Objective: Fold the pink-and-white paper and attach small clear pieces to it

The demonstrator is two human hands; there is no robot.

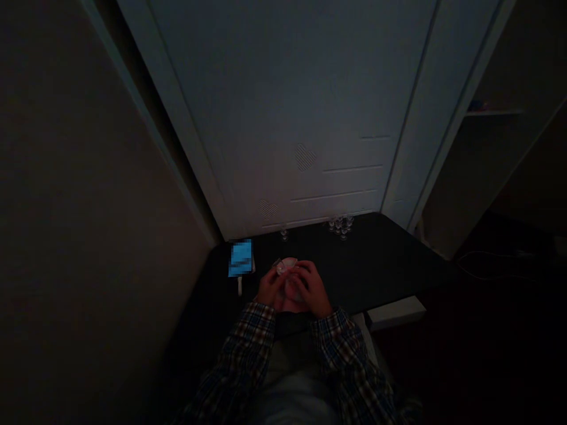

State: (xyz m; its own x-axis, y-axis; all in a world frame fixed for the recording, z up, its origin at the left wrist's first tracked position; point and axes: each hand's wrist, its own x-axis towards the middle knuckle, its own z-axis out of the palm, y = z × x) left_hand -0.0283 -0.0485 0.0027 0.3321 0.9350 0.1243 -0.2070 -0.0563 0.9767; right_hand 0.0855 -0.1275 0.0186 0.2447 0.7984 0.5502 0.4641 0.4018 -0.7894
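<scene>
The room is very dim. Over the near edge of a black table [381,265], my left hand [269,288] and my right hand [313,289] are brought together around a small pale, roundish object [287,267]. Both hands have their fingers curled about it. What the object is cannot be made out in the dark. My sleeves are plaid.
A glowing blue phone screen [241,258] lies on the table's left side. Several small clear glasses [340,224] stand at the table's far edge, one more glass [284,234] to their left. White doors rise behind the table; dark shelving [491,112] is at right.
</scene>
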